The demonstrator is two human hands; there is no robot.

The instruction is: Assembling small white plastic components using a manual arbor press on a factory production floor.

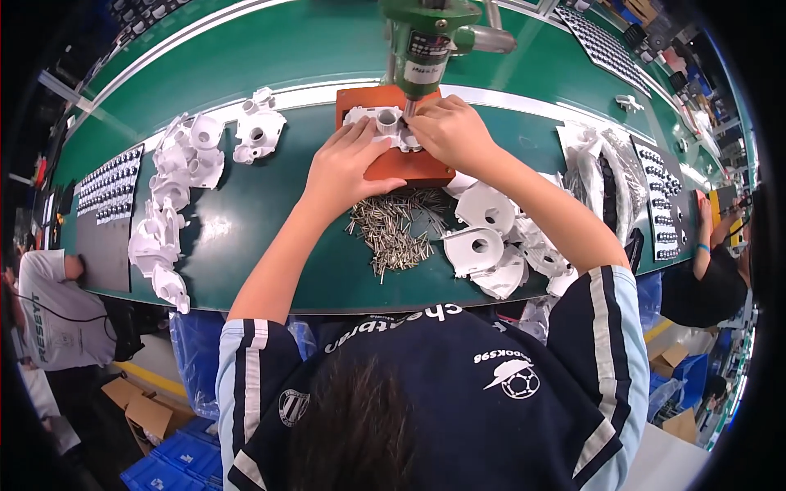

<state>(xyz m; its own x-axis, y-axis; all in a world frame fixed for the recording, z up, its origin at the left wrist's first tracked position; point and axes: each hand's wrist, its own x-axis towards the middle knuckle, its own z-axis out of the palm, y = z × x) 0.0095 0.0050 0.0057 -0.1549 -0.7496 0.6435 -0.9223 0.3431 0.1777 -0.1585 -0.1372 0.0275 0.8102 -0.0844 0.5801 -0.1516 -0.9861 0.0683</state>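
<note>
A white plastic housing (387, 123) with a round collar rests on an orange fixture block (401, 168). Over its left side lies my left hand (348, 164), fingers holding the part and thumb near the block's front edge. My right hand (446, 131) is at the housing's right side, fingertips pinched beside the tip of a green press (422, 57); whatever they hold is too small and hidden to make out. Directly in front of the block is a heap of small metal pins (397, 233).
White plastic housings are piled on the right (483, 233) and lined up on the left (172, 188). Trays of small dark parts stand at the left (110, 188) and right (663, 196). Clear plastic bags (602, 172) lie beyond my right forearm. Other people work at both sides.
</note>
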